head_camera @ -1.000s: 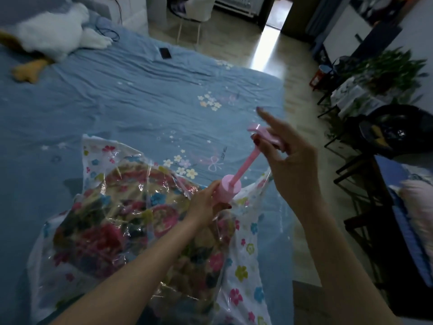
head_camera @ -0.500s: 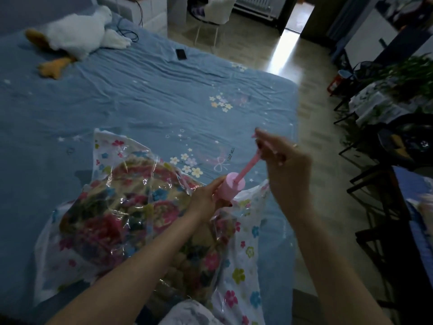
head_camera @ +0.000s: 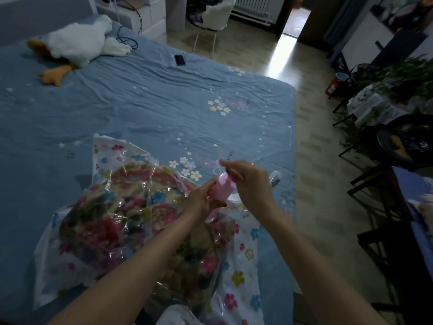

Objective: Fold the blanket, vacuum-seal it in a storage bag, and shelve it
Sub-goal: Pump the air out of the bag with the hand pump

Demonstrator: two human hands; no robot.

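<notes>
A folded blanket (head_camera: 131, 221) with a bright floral pattern lies inside a clear storage bag (head_camera: 241, 261) printed with small flowers, on the blue bed (head_camera: 140, 109). A pink hand pump (head_camera: 222, 190) stands on the bag's right part. My left hand (head_camera: 201, 198) grips the pump's barrel low down. My right hand (head_camera: 248, 181) is closed over the pump's top, where the handle is hidden and the rod is pushed in.
A white plush goose (head_camera: 77, 43) lies at the bed's far left, and a dark phone (head_camera: 179, 60) near the far edge. A white chair (head_camera: 215, 17) stands beyond the bed. On the right are plants (head_camera: 407, 80), a red bucket (head_camera: 336, 84) and dark furniture (head_camera: 398, 207).
My right hand has pushed the pump handle down from its raised position until the rod is inside the barrel. My left hand stays on the barrel. The view has tilted slightly down.
</notes>
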